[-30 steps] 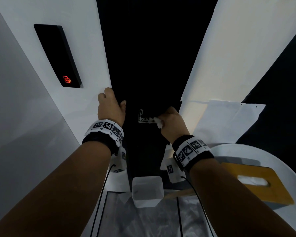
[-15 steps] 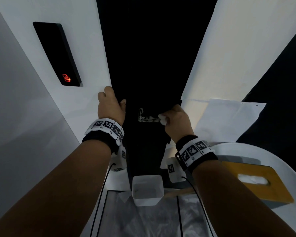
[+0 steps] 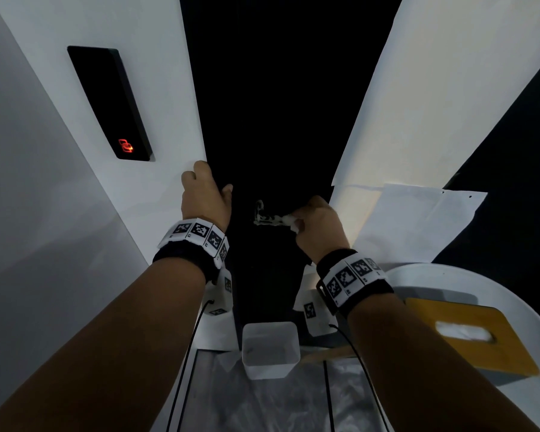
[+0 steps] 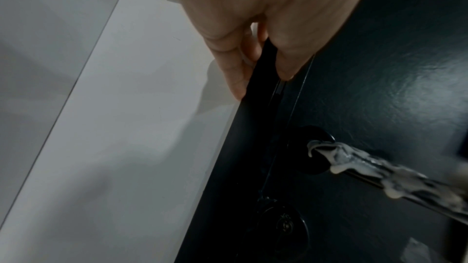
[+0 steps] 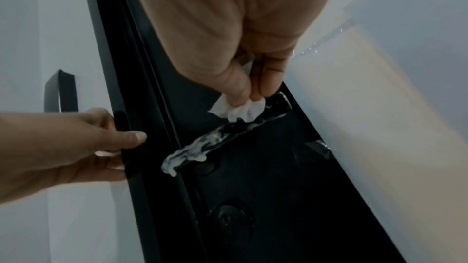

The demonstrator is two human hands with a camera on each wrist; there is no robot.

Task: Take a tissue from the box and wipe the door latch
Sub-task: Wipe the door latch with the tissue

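Note:
A black door latch handle (image 3: 267, 219) (image 5: 222, 137) (image 4: 380, 165), smeared with white foam, juts from the black door (image 3: 262, 104). My right hand (image 3: 317, 224) (image 5: 248, 87) pinches a crumpled white tissue (image 3: 291, 220) (image 5: 240, 110) against the handle's outer end. My left hand (image 3: 205, 198) (image 4: 255, 33) (image 5: 76, 143) grips the door's left edge, fingers curled round it. A yellow tissue box (image 3: 468, 335) sits on a white round table (image 3: 449, 275) at lower right.
A black card reader (image 3: 109, 102) with a red light hangs on the white wall to the left. A white square container (image 3: 270, 349) stands below the door. White paper sheets (image 3: 418, 226) cover the wall to the right. A round keyhole (image 5: 229, 219) lies under the handle.
My right hand with the tissue has slid right along the handle toward its outer end, then edged back. The left hand has stayed on the door edge.

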